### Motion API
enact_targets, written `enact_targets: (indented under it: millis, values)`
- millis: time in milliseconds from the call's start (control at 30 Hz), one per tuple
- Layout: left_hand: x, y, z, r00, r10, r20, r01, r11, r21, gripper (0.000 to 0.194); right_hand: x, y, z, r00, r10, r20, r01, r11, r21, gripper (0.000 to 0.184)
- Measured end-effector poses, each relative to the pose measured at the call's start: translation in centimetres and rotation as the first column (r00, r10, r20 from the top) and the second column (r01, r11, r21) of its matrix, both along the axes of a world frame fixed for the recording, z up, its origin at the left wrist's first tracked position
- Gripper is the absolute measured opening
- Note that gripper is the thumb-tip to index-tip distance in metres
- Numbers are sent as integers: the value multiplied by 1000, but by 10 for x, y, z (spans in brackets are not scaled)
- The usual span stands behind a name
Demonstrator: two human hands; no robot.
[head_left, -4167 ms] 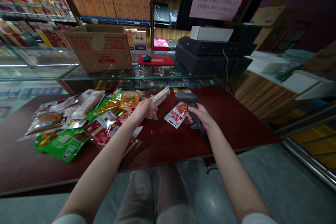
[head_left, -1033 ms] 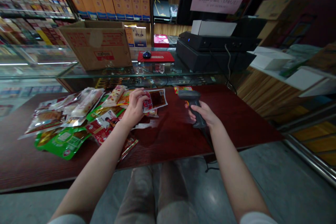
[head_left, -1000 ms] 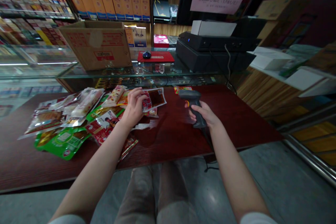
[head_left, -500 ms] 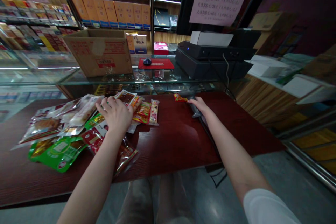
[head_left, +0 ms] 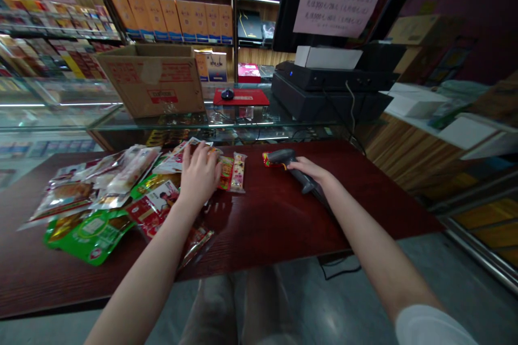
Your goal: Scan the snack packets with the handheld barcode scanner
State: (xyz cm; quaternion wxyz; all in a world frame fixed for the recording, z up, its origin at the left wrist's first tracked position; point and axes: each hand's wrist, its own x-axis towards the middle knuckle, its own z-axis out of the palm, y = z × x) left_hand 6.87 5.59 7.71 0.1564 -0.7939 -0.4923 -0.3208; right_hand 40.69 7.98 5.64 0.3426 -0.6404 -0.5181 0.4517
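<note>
My right hand (head_left: 306,167) is wrapped round the handle of a dark grey barcode scanner (head_left: 282,157), low over the table on the right. A small red and yellow snack packet (head_left: 266,159) shows at the scanner's head, partly hidden by it. My left hand (head_left: 201,172) reaches over the right side of a spread of snack packets, its fingers apart and pointing away; whether it touches them I cannot tell. Just right of it lies a narrow clear-wrapped bar (head_left: 238,172). Nearer me are a red packet (head_left: 156,206) and a green packet (head_left: 91,237).
Beyond the dark red table (head_left: 259,232) is a glass counter with an open cardboard box (head_left: 162,89), a mouse (head_left: 227,95) on a red mat (head_left: 251,98), and a black cash register unit (head_left: 324,91). Shelves of boxed goods stand behind.
My left hand has moved right across the packets, uncovering more of the red one. My right hand has shifted slightly nearer me, and the scanner's head now covers much of the small packet.
</note>
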Motion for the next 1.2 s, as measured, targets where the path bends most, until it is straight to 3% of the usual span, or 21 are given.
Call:
enact_targets:
  millis: [100,167,233,367,500,567,700,833,900,967,1033,1100,1167,1200]
  values:
    - [16,-5,-2,957,-265,-122,248,960,-133,34,-1,-23,-2,996,13,-91,-15,1000,-25,21]
    - [27,-9,-4,920,-357,-161,315,920,-234,35,4,-35,-3,980,-29,-195,23,999,-32,26]
    - [39,-11,-5,906,-391,-161,326,889,-321,38,9,-42,-2,937,-51,-347,49,999,-14,27]
    - [67,-3,-8,882,-441,-169,320,821,-472,58,18,-42,1,761,29,-648,-7,999,37,25]
    - [97,16,-18,835,-481,-267,270,781,-564,80,18,-35,-6,696,-93,-712,95,995,-37,20]
    - [107,24,-22,809,-499,-310,244,765,-595,72,15,-34,-12,679,-120,-724,109,992,-63,19]
    - [115,29,-21,786,-492,-375,210,781,-588,34,8,-36,-21,684,-73,-726,62,997,-42,18]
    - [104,34,-15,905,-365,-218,172,782,-599,34,4,-40,-17,665,17,-746,24,999,44,19]
    - [94,39,-12,950,-309,-33,223,751,-622,32,5,-44,-11,628,76,-775,20,993,114,19]
    - [82,44,-11,939,-237,248,343,679,-649,27,8,-47,-6,599,118,-792,31,985,170,21]
    - [70,46,-8,797,-93,597,538,559,-631,25,9,-49,-2,592,133,-795,43,980,196,22]
    - [59,44,-5,523,98,847,732,458,-505,25,7,-51,0,594,132,-793,50,978,200,23]
    - [51,39,-1,256,239,937,841,422,-338,25,2,-51,-1,594,127,-794,52,979,195,23]
    - [47,36,1,157,282,946,866,421,-269,28,-1,-52,-2,596,127,-793,49,980,193,22]
